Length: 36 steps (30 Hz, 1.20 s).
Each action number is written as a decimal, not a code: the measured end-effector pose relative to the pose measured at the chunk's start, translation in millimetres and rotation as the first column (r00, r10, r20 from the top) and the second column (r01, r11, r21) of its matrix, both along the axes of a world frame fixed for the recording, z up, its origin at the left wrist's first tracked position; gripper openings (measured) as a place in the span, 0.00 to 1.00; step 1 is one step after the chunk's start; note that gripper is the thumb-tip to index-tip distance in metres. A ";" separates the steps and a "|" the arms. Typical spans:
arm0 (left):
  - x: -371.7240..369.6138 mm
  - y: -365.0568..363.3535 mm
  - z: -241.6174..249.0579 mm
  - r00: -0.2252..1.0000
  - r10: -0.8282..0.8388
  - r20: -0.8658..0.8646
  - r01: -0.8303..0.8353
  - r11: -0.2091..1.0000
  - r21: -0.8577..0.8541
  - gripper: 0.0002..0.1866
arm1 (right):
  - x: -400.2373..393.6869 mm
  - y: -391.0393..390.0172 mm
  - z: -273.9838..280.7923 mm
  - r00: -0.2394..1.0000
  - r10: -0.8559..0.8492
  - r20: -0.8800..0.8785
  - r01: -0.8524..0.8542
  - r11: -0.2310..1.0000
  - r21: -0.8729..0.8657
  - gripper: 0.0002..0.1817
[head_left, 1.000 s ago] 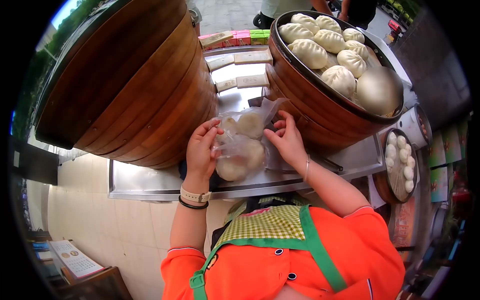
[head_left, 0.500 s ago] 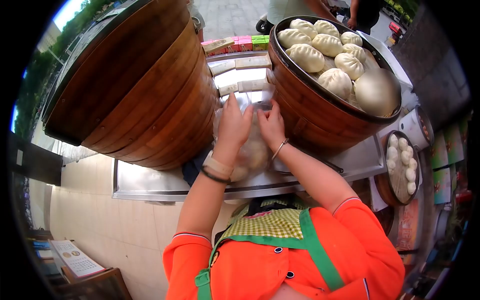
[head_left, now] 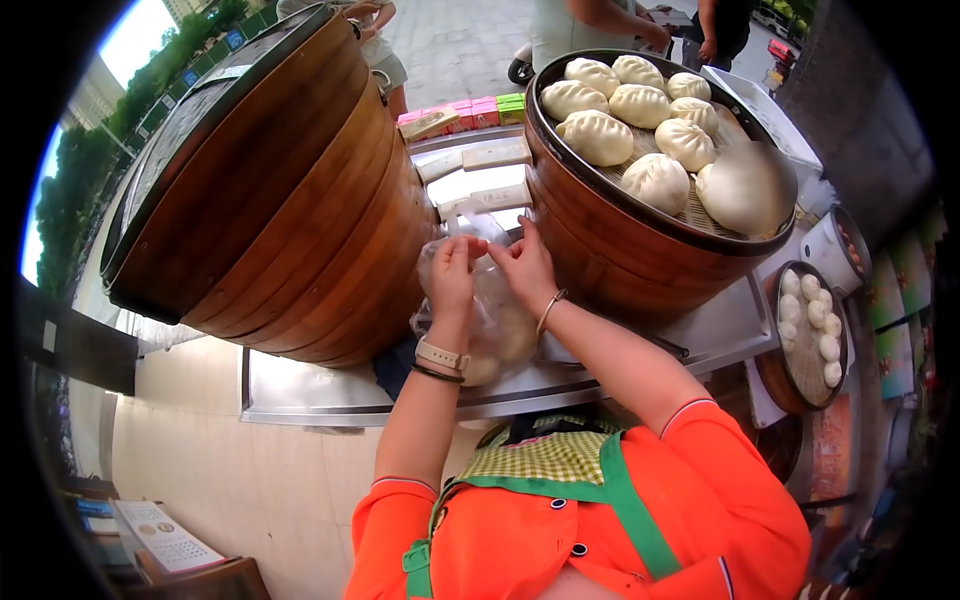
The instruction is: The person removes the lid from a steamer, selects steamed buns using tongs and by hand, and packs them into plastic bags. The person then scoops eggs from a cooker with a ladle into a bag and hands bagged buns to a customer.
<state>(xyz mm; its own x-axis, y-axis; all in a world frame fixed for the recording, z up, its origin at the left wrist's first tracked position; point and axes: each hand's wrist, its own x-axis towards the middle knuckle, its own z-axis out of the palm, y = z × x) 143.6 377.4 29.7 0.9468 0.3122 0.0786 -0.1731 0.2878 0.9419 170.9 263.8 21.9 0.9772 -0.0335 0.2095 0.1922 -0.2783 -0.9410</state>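
A clear plastic bag (head_left: 497, 312) hangs between my two hands over the metal counter, with pale buns (head_left: 508, 340) inside its lower part. My left hand (head_left: 454, 282), with a watch and a dark band at the wrist, pinches the gathered top of the bag. Close beside it, my right hand (head_left: 528, 268) has thumb and fingers pinched at the bag's top too, its index finger pointing up. The fingertips of both hands nearly meet. My forearms partly cover the bag's sides.
Tall stacked wooden steamers (head_left: 270, 190) rise at the left. At the right, another steamer (head_left: 610, 255) holds several pleated buns (head_left: 596, 137). A smaller steamer of buns (head_left: 795, 345) sits farther right. The metal counter (head_left: 310, 385) ends before me; people (head_left: 590, 25) stand beyond.
Both hands have gone from raised, spread fingers to a pinch on the bag's top, the left one moving lower. The whole view has shifted slightly.
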 end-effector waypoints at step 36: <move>-35.7 16.8 19.5 0.864 -0.502 0.028 0.502 0.865 0.006 0.12 | -1.9 -45.0 24.7 0.636 0.764 -0.107 -0.713 0.635 0.298 0.07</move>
